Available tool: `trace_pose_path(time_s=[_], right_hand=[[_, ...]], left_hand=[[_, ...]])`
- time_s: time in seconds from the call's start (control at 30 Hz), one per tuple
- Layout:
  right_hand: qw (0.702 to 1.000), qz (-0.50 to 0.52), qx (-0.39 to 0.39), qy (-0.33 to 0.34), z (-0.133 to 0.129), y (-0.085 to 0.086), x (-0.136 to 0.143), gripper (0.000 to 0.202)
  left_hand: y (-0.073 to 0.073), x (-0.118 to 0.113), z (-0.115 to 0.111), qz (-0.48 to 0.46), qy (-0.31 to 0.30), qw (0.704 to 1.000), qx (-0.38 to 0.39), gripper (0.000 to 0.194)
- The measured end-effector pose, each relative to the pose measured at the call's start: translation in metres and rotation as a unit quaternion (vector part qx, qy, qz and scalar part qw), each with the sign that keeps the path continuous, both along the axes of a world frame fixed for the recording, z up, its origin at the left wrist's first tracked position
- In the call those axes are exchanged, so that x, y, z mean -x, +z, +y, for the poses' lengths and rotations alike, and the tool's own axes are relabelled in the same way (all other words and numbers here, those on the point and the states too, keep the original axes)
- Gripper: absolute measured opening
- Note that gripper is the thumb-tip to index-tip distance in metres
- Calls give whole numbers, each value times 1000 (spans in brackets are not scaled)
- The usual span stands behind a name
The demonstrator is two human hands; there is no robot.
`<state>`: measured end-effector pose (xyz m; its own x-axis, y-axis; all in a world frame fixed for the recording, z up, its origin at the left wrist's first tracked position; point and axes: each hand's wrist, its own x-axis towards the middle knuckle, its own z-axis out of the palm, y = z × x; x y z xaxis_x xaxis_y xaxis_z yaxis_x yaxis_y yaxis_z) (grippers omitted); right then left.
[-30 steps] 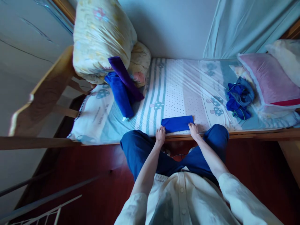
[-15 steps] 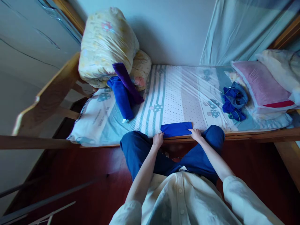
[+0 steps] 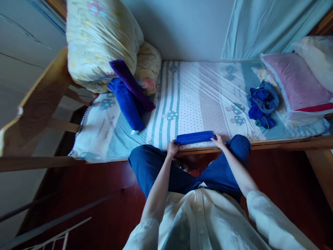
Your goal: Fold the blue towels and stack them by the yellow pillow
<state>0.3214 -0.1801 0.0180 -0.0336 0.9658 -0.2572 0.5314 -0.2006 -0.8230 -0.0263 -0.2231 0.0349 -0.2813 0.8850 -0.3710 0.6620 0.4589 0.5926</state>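
A blue folded cloth (image 3: 195, 138) lies as a narrow strip along the bed's front edge, between my knees. My left hand (image 3: 172, 148) pinches its left end, and my right hand (image 3: 218, 141) pinches the right end. Farther left on the bed, a blue bundle (image 3: 127, 106) rests with a purple rolled cloth (image 3: 131, 83) lying across it, the purple one leaning on the large yellowish quilt. On the right side sits a crumpled blue garment (image 3: 262, 104).
The patterned bed sheet (image 3: 192, 90) spreads before me. A bulky yellowish quilt (image 3: 101, 45) is at the left, a pink pillow (image 3: 296, 81) at the right. The wooden bed rail (image 3: 286, 143) runs along the front; a curtain (image 3: 260, 31) hangs behind.
The blue cloth between my hands has been folded over into a narrower strip. Both hands have shifted slightly up with it. The view has tilted and moved a little.
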Motion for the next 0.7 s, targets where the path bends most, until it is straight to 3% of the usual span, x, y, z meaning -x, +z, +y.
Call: trace_pose_path(time_s=[0.2,0.33,0.53,0.7], right_hand=[[999,-9,-3,-34,6,-12,4,36],[998,-51,-3,-23,9,-17,3,39],[992,-125,4,-9,10,-19,3,39],[990,-140,25,-6,13,-17,5,36]], left_hand=[[-7,2,3,-12,52,998,13,28],[-10,5,4,13,77,997,30,32],[-15,5,8,25,88,994,53,37],[-11,5,11,23,106,991,79,38]])
